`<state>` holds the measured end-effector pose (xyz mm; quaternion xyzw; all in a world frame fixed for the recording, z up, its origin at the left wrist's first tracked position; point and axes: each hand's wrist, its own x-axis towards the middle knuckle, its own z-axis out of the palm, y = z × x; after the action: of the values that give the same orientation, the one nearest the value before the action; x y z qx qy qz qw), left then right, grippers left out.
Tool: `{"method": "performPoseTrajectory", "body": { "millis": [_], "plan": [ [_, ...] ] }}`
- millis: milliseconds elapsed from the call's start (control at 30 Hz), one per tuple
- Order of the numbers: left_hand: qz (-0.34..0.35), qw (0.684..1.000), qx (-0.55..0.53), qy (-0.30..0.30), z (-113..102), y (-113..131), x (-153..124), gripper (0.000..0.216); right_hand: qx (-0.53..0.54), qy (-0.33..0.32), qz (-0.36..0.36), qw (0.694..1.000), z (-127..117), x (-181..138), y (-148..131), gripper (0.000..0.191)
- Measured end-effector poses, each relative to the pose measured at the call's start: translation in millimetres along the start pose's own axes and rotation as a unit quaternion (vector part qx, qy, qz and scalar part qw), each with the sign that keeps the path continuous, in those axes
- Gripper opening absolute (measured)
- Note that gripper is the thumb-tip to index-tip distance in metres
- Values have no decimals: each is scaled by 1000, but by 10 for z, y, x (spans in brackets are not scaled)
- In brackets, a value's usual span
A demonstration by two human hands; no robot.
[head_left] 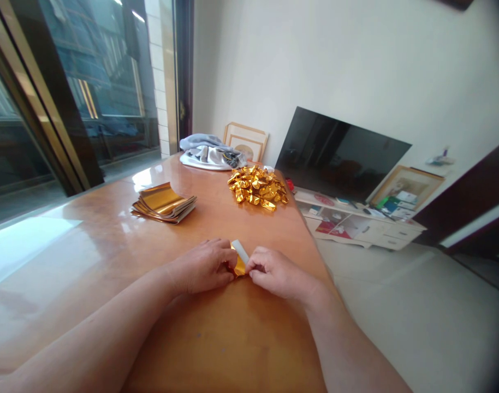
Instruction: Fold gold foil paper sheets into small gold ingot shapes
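A small piece of gold foil paper, white on its back, lies on the orange wooden table between my hands. My left hand is closed, its fingertips pinching the left side of the folded paper. My right hand pinches the right side, fingers pressed together. Farther back on the table sits a stack of flat gold foil sheets, to the left. A pile of folded gold foil pieces lies behind the hands, near the table's right edge.
A grey and white bundle of cloth lies at the table's far end, with a framed picture behind it. A dark television stands on a low white cabinet at the right. Large windows run along the left.
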<state>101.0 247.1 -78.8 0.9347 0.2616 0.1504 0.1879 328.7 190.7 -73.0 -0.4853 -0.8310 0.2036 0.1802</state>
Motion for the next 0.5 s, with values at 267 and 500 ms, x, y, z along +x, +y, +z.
{"method": "performPoseTrajectory", "body": {
  "millis": [267, 500],
  "plan": [
    [-14, 1000, -3, 2, -20, 25, 2, 9, 25, 5, 10, 1000, -15, -8, -2, 19],
    [-1, 1000, 11, 1, -15, 29, -4, 9, 24, -3, -7, 1000, 3, 23, 47, 21]
  ]
}}
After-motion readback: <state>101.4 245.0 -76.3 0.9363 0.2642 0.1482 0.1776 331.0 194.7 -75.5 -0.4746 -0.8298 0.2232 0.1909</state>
